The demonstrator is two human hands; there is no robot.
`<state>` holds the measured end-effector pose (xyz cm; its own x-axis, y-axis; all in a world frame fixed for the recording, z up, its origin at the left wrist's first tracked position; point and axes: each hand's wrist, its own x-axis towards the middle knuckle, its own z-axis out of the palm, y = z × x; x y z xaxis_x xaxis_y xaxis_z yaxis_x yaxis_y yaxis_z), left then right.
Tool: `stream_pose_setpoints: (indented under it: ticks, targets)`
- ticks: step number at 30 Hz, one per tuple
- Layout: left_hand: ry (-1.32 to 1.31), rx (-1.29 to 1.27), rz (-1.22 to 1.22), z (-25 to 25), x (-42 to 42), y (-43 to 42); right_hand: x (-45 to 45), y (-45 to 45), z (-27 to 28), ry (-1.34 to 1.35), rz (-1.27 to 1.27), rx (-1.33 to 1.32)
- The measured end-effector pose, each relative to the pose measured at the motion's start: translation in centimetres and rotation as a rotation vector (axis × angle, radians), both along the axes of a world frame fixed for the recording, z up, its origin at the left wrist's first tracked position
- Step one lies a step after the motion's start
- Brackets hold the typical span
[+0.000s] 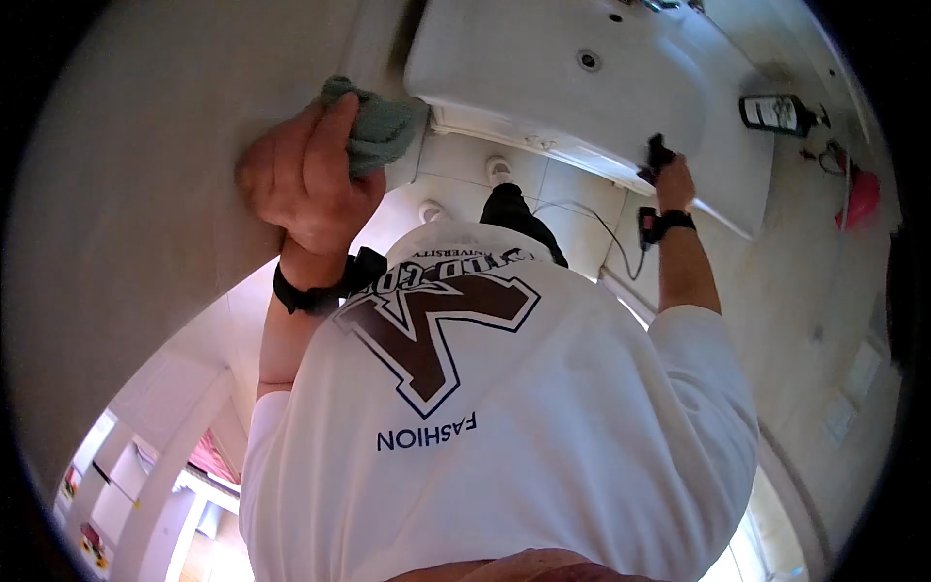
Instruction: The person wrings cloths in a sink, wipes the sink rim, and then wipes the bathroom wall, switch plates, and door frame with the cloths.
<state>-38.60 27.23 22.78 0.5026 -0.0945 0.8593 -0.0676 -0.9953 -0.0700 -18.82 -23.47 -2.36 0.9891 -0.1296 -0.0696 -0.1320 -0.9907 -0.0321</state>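
My left hand (308, 179) has its fingers curled round a grey-green cloth (385, 131). It is raised beside the pale wall surface (165, 145) on the left; I cannot tell whether the cloth touches that surface. At the front edge of the white sink (524, 58), my right hand (676, 184) is closed on a small black object (660, 152) whose kind I cannot make out. That hand is close to the rim.
A dark pump bottle (776, 114) with a white label lies at the sink's right end. Farther right is a pink object (858, 201). A thin cable (621, 238) runs from the right wrist strap (669, 225). Below the sink is tiled floor (451, 160).
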Motion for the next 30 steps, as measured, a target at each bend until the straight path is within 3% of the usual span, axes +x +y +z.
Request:
stream_pose_setpoints:
  ticks: [2,4,8,9,10,12,13,14,16,17,18,19,20,24,26,28,29,30]
  targets:
    - [0.068,0.004,0.023,0.0,-0.4,0.0,-2.8,-1.4,4.8,0.126,-0.301,-0.076]
    - [0.092,0.008,0.012,0.2,-0.7,0.0,-5.7,-3.6,5.1,0.107,-0.355,-0.05]
    - [0.222,0.02,0.011,0.9,-0.7,0.0,-8.4,-2.2,6.9,-0.092,-0.52,0.266]
    - [0.224,0.024,-0.004,0.7,-0.7,0.0,-8.0,-3.6,4.9,-0.169,-0.389,0.234]
    - [0.207,0.037,0.016,0.6,-0.6,0.1,-8.0,-0.3,7.1,-0.214,-0.373,0.427]
    - [0.185,0.062,0.029,0.4,-0.4,0.4,-6.0,1.8,5.4,-0.306,-0.256,0.539]
    - [0.164,0.046,0.024,0.4,-0.1,0.4,-5.7,5.1,7.3,-0.289,-0.213,0.474]
    - [0.14,0.029,0.019,0.3,0.0,0.4,-4.7,6.9,6.6,-0.305,-0.121,0.673]
    - [0.14,0.046,0.063,-0.1,-0.3,0.0,-4.7,11.9,9.9,0.151,-0.202,1.316]
    - [0.146,0.052,0.117,0.0,-0.4,-0.2,-3.6,12.3,6.3,0.027,0.085,1.003]
    - [0.147,0.054,0.108,0.0,-0.4,-0.1,-3.7,12.9,4.3,-0.144,0.373,0.429]
    - [0.128,0.065,0.14,0.0,-0.5,0.0,-3.4,12.3,0.2,-0.282,0.62,0.266]
    - [0.113,0.078,0.175,0.0,-0.5,-0.2,-3.9,12.4,0.4,-0.344,0.691,0.148]
    - [0.133,-0.057,0.24,-1.2,-1.0,0.6,-4.2,5.2,0.7,-0.251,0.544,0.127]
    - [0.135,-0.077,0.255,0.4,-0.4,-3.5,-3.1,-1.7,1.1,-0.161,0.453,0.089]
    - [0.012,0.189,0.266,1.2,0.6,-7.1,-1.5,-10.0,-0.5,-0.133,0.304,0.071]
    - [-0.023,0.271,0.357,0.7,0.3,-8.6,-1.7,-14.3,0.0,-0.186,0.353,-0.142]
    - [-0.018,0.272,0.353,-0.7,0.7,-9.7,-1.0,-18.8,-0.6,-0.162,0.221,-0.085]
